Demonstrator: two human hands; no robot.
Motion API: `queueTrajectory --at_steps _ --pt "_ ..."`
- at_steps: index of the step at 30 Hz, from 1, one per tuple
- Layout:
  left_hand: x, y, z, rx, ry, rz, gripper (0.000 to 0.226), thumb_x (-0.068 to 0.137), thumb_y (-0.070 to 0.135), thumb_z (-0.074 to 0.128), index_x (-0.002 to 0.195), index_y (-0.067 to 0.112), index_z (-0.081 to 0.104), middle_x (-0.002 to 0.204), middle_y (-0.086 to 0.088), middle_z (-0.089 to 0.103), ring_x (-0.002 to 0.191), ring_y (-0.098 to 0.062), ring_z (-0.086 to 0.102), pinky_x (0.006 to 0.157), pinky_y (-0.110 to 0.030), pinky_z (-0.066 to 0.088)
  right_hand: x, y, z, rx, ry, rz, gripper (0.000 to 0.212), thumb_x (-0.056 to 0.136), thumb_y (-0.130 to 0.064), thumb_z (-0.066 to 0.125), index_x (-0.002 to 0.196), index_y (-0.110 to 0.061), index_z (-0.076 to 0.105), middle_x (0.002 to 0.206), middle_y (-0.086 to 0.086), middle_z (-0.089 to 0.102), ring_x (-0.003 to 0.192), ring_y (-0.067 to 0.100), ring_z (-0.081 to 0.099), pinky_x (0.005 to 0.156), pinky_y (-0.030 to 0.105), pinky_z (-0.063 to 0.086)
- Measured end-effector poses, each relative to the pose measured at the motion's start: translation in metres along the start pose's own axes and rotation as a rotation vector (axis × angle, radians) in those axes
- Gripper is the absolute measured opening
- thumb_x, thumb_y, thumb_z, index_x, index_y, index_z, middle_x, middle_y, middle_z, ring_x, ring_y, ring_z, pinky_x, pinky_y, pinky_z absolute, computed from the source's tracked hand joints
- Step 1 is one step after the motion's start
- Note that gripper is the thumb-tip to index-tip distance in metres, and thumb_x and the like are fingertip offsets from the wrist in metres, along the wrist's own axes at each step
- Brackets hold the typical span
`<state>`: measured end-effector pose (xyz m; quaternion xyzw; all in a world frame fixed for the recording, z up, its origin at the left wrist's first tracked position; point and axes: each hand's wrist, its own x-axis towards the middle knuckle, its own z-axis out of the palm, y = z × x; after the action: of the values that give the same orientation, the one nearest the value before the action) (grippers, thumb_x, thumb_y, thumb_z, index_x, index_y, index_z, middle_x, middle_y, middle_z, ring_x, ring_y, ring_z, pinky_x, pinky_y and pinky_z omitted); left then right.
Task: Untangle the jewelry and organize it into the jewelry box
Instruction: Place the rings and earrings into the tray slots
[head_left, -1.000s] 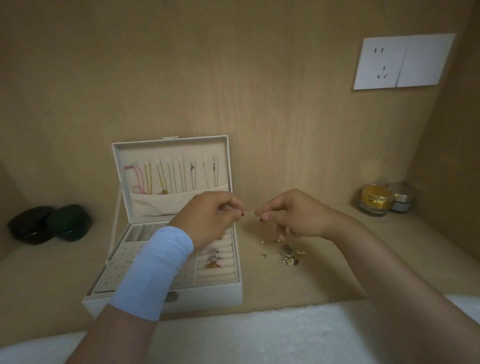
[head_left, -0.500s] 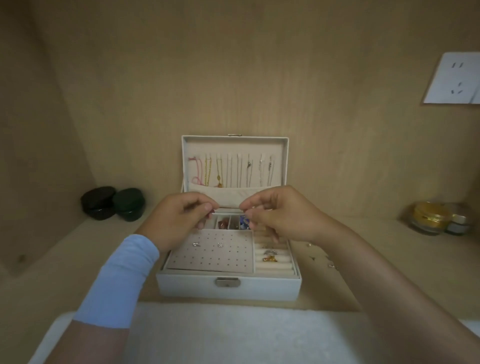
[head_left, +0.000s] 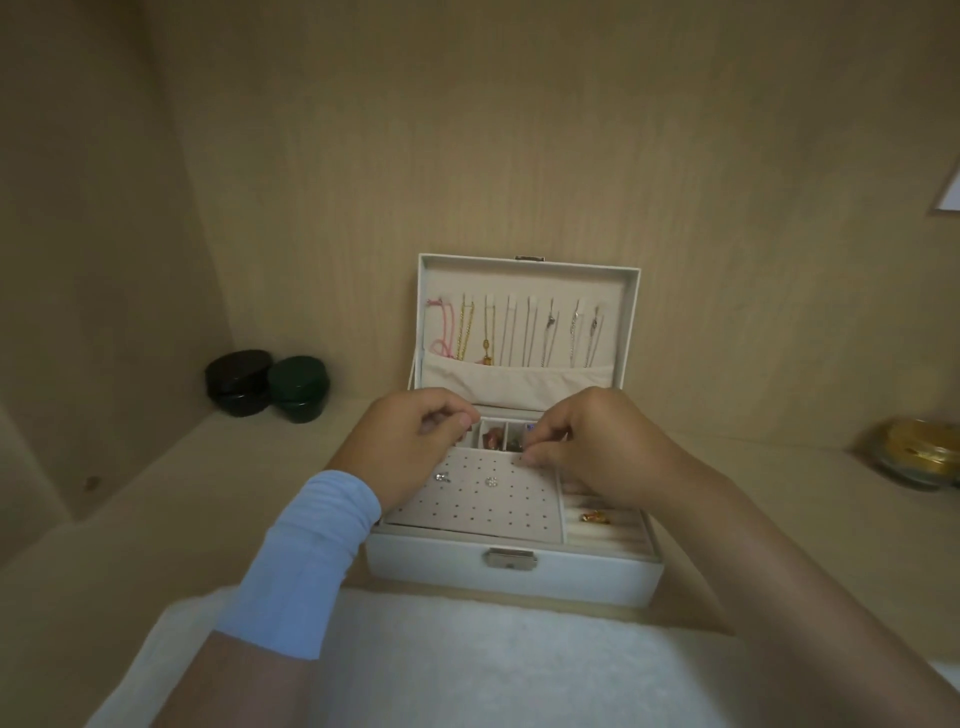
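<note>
A white jewelry box (head_left: 511, 574) stands open in the middle, its lid upright with several chains (head_left: 519, 332) hanging inside. Two silver earrings (head_left: 467, 479) sit on the perforated earring pad (head_left: 483, 506). A gold ring (head_left: 595, 516) lies in the ring rolls at the right. My left hand (head_left: 410, 441) hovers over the pad's back left, fingers curled, fingertips pinched together. My right hand (head_left: 587, 447) is over the pad's back right corner, fingertips pinched on something too small to make out. The small back compartments hold coloured pieces.
Two dark round cases (head_left: 267, 384) stand at the back left of the wooden shelf. A gold-lidded jar (head_left: 917, 452) sits at the far right. A white fluffy cloth (head_left: 467, 660) lies along the near edge. A white wall socket (head_left: 948, 192) shows at the right border.
The view swung left, so the box now sits centred. Both hands moved from the loose jewelry right of the box to over the earring pad and drew slightly apart.
</note>
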<state>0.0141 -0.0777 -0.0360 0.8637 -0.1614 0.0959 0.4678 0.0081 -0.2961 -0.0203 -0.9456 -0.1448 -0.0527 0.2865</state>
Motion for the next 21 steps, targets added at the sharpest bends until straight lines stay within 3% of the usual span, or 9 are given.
queueTrajectory --at_steps 5,13,21 --pt "0.0 0.001 0.006 -0.04 -0.007 -0.003 0.016 0.095 0.018 0.06 0.097 0.026 0.074 0.084 0.008 0.071 0.064 0.006 0.059 0.064 -0.008 0.048 -0.001 0.003 0.008 -0.119 0.07 -0.096 0.014 0.08 -0.039 0.08 0.08 -0.025 0.078 0.076 -0.012 0.071 0.072 0.002 0.063 0.072 0.028 0.054" --pt "0.003 -0.002 0.011 0.011 -0.021 0.003 0.015 0.094 0.023 0.061 0.097 0.028 0.074 0.082 0.016 0.07 0.066 0.008 0.058 0.07 -0.013 0.044 -0.001 0.0 0.022 -0.263 0.154 -0.281 0.014 0.085 -0.035 0.076 0.082 -0.022 0.076 0.078 -0.008 0.068 0.069 0.007 0.059 0.068 0.031 0.053" --pt "0.002 -0.004 0.009 -0.005 -0.018 -0.006 0.014 0.094 0.023 0.061 0.096 0.026 0.075 0.081 0.013 0.069 0.066 0.004 0.057 0.071 -0.017 0.046 -0.002 0.002 0.015 -0.284 0.035 -0.369 0.007 0.085 -0.025 0.073 0.087 -0.023 0.079 0.083 -0.01 0.07 0.075 0.006 0.062 0.072 0.034 0.055"
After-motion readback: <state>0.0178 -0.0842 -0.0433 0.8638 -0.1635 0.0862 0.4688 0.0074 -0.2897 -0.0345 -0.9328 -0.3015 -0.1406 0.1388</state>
